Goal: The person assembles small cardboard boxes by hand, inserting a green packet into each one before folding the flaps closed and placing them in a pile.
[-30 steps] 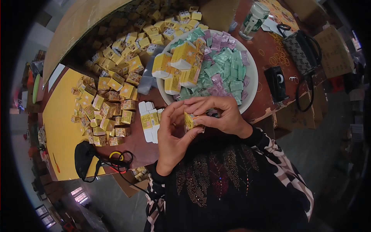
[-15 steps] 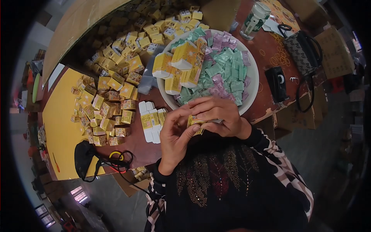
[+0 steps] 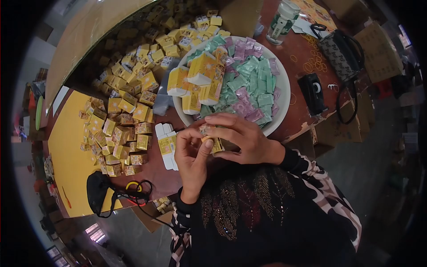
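A small yellow printed carton (image 3: pixel 216 146) is held between my two hands at the table's front edge. My left hand (image 3: pixel 194 153) pinches it with the thumb across its near face. My right hand (image 3: pixel 247 138) is curled over its far and right sides, with fingertips touching it; part of the carton is hidden beneath them. Left of my hands lie flat, unfolded white-and-yellow cartons (image 3: pixel 167 147). Behind my hands stands a white basin (image 3: pixel 289 100) of green sachets (image 3: pixel 253 66) and purple sachets (image 3: pixel 242 108), with several larger yellow cartons (image 3: pixel 201 70) lying on top.
Many folded small cartons (image 3: pixel 120 138) are heaped on the left, and more fill a large cardboard box (image 3: pixel 84 40) behind. A black pouch with a cord (image 3: pixel 98 189) lies at the front left. A jar (image 3: pixel 282 22), rubber bands (image 3: pixel 313 55) and a black handbag (image 3: pixel 340 55) sit at the right.
My right-hand fingers have spread and shifted on the small carton, showing more of its printed side. The whole view has shifted slightly, moving the table contents left.
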Available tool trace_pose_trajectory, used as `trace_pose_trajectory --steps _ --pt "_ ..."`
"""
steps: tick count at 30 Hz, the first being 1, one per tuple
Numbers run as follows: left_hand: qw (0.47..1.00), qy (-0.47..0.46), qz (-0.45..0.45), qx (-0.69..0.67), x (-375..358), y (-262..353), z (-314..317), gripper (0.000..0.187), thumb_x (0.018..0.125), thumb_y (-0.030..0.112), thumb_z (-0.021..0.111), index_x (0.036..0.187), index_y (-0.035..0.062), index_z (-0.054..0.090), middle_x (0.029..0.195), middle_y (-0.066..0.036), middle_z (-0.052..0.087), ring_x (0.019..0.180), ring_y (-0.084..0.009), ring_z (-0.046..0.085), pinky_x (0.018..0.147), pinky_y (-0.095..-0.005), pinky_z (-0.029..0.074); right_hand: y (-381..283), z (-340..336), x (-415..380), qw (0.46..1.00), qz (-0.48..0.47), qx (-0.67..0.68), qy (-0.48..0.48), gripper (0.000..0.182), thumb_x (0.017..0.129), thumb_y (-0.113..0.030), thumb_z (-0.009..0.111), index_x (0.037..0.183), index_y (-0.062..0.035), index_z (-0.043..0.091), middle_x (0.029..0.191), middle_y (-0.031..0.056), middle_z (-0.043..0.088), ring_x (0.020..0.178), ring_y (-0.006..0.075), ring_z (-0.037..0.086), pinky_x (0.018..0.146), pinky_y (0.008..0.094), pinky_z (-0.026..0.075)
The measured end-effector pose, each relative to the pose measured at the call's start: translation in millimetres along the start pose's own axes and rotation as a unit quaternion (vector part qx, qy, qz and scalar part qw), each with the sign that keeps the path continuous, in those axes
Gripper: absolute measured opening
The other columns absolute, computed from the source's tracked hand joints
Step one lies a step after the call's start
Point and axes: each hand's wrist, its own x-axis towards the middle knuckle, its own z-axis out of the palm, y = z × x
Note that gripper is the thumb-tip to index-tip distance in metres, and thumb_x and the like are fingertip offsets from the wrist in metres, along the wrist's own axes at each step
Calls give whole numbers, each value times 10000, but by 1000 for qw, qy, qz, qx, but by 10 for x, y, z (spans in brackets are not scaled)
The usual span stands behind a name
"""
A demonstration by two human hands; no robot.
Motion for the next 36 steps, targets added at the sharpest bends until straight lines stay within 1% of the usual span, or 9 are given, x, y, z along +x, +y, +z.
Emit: trace_pose_trajectory --steps 5,8,10,13,20,23,26,28,36 --pt "988 -56 -94 112 5 219 -126 351 896 2 677 1188 22 485 1207 -99 577 1066 -138 567 917 -272 471 7 -373 175 998 23 41 -38 442 770 -110 818 1173 -55 644 1268 114 638 1146 303 630 927 397 534" --pt "996 -7 -81 48 17 290 -228 527 808 13 718 1277 -14 480 1183 -80 586 1077 -161 581 962 -280 466 319 -828 116 976 202 73 38 409 788 -117 804 1168 -69 659 1224 96 659 1041 247 667 841 374 546" --pt "995 -1 -96 14 7 329 -284 560 790 22 731 1287 -31 479 1189 -88 592 1097 -163 580 977 -284 460 554 -1085 23 932 313 -157 -90 399 781 -109 794 1158 -93 666 1150 100 666 953 252 676 776 381 543" --pt "989 -16 -145 -39 -17 322 -362 617 764 36 739 1313 -57 473 1200 -101 599 1132 -176 581 1006 -298 450 622 -1111 -102 921 230 -241 -199 349 756 -129 783 1086 -115 671 1047 98 647 925 317 648 769 417 527" --pt "970 40 -146 -192 -13 135 -346 743 769 86 684 1424 -79 373 1236 -149 577 1202 -264 573 1077 -384 431 608 -1007 -51 916 284 -203 -197 245 733 -107 784 909 -71 616 903 87 601 871 350 626 726 450 488" --pt "981 54 -124 -139 20 195 -230 759 744 76 684 1421 -79 377 1267 -158 568 1211 -266 565 1070 -388 437 631 -1061 -78 951 221 -164 -138 255 750 -69 778 921 -67 589 851 90 591 769 312 645 659 405 490" --pt "981 26 -139 -131 34 169 -193 720 728 -22 639 1412 -61 418 1296 -136 561 1222 -224 554 1078 -333 410 451 -1068 13 951 294 -80 -52 198 816 -31 750 955 -60 612 827 68 612 679 196 663 583 322 480" --pt "983 -8 -143 -114 24 44 -272 723 724 -53 651 1413 -51 429 1314 -137 558 1224 -219 560 1058 -340 434 272 -959 91 942 279 130 133 138 868 -6 720 980 -32 643 855 57 654 697 95 673 562 241 482" --pt "994 -26 -90 49 43 9 39 644 781 -114 755 1359 -40 481 1314 -97 533 1204 -208 570 1050 -356 473 -181 -425 299 961 169 165 142 122 863 36 716 969 17 660 893 84 685 736 119 696 602 231 529"
